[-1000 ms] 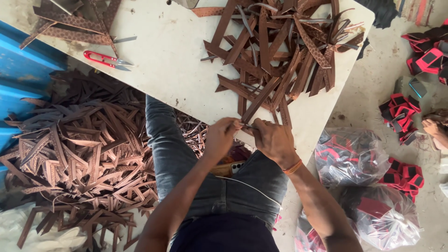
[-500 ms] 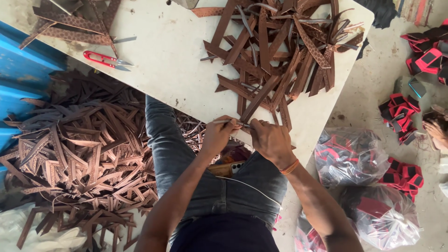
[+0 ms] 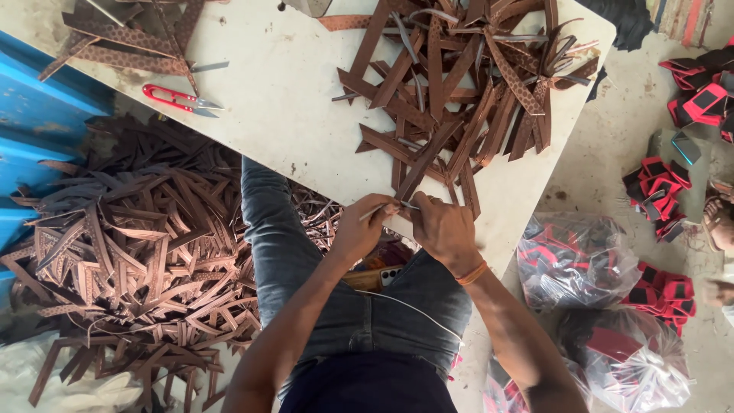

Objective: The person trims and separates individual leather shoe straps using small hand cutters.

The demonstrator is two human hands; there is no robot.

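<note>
My left hand [image 3: 363, 229] and my right hand [image 3: 441, 229] meet at the near edge of a pale worktable [image 3: 290, 115]. Between them they pinch a thin, light-coloured strip [image 3: 388, 206] that pokes out sideways from the fingers. Right behind the hands a brown leather strap [image 3: 424, 160] lies pointing at them, part of a loose heap of brown straps [image 3: 466, 84] on the table. My legs in grey jeans [image 3: 336, 291] are under the hands.
Red-handled thread snips [image 3: 177, 97] lie on the table at the left. A big pile of brown straps [image 3: 138, 252] covers the floor at the left. Clear bags of red-and-black pieces [image 3: 581, 260] sit at the right. A phone [image 3: 390, 275] rests on my lap.
My hands have stayed at the table edge, shifting only slightly while working the thin strip. Another person's hand at the right edge has moved a little.
</note>
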